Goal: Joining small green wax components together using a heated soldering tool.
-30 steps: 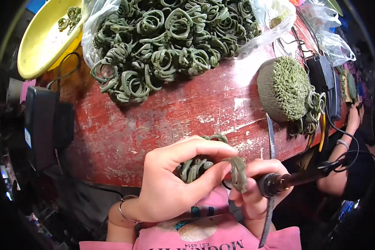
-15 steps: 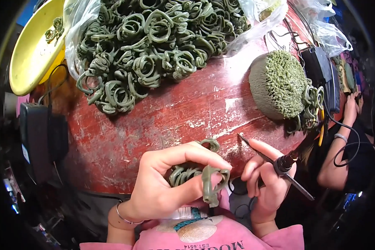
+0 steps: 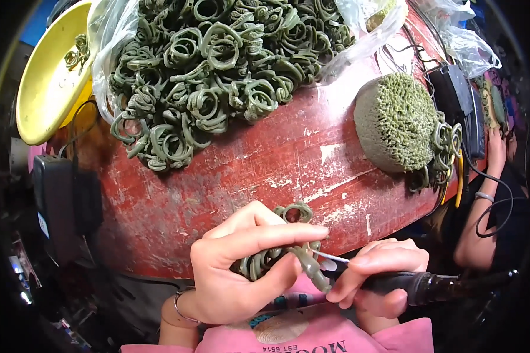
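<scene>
My left hand [image 3: 229, 270] is closed around a bunch of olive-green curled rubbery or waxy pieces [image 3: 259, 265], with one pale green piece [image 3: 312, 267] pinched at its fingertips. My right hand [image 3: 383, 276] grips a black-handled tool [image 3: 421, 286] along with a thin metal file or blade [image 3: 333, 256], whose tip meets the pinched piece. More curled pieces [image 3: 294, 213] poke out just beyond my left fingers, at the table's front edge.
A large heap of green rings [image 3: 218, 53] covers the back of the red table [image 3: 229, 182]. A yellow dish [image 3: 44, 76] stands left, a textured round green block [image 3: 394, 123] right, near black adapters [image 3: 447, 88], cables and plastic bags [image 3: 465, 47]. A co-worker's arm [image 3: 480, 229] is at right.
My right hand has swung the thin blade round, so its tip now points left onto the pinched piece. My left fingers have shifted and tilted that piece. The table has shifted slightly in view.
</scene>
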Action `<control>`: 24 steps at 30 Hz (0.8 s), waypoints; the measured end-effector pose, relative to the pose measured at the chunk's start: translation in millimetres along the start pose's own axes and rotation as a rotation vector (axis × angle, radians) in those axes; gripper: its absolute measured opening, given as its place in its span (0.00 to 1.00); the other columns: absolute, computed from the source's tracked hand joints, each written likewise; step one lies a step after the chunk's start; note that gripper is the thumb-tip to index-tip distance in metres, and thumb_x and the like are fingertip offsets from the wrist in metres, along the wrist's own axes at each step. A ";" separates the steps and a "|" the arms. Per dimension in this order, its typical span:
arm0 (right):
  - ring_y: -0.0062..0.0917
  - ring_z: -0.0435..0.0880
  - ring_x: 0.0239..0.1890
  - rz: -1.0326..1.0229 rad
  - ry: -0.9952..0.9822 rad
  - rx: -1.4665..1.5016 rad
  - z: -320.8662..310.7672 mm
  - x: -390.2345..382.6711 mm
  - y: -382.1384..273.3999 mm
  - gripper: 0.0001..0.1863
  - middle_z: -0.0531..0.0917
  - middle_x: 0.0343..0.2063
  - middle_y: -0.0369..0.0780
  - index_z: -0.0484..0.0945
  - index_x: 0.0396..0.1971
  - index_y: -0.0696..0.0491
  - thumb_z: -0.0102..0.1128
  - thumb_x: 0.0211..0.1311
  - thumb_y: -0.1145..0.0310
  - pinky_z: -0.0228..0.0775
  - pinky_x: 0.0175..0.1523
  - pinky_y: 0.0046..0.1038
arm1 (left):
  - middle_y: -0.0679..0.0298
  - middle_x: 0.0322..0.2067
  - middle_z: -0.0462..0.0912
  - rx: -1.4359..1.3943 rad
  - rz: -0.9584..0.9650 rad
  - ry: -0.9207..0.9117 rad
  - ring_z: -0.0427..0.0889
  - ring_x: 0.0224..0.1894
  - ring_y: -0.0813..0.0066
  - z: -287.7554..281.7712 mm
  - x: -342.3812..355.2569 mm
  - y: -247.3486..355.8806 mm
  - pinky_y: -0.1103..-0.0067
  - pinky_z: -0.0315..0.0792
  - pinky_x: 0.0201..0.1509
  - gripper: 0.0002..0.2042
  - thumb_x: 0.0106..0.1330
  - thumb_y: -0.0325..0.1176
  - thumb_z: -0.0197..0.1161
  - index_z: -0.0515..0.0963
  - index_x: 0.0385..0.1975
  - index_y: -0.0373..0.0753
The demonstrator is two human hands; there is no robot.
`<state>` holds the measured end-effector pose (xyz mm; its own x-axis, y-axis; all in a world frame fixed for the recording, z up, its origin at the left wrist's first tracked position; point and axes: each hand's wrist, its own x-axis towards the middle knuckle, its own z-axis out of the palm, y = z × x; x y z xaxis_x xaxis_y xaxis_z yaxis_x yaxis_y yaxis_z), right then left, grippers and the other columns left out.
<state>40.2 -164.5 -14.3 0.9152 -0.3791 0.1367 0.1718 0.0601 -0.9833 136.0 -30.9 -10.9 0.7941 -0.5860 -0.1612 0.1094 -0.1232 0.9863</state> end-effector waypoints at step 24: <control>0.19 0.75 0.15 0.135 0.096 0.008 -11.9 -3.6 5.9 0.20 0.78 0.15 0.41 0.75 0.37 0.63 0.56 0.55 0.60 0.68 0.21 0.18 | 0.63 0.21 0.73 -0.044 -0.037 -0.022 0.72 0.24 0.80 -0.6 2.7 -0.8 0.86 0.67 0.27 0.08 0.50 0.21 0.57 0.77 0.31 0.30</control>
<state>33.6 -173.8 -22.0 0.8913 -0.4533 -0.0087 0.0531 0.1235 -0.9909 138.5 -31.9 -12.1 0.7759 -0.5989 -0.1981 0.1652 -0.1102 0.9801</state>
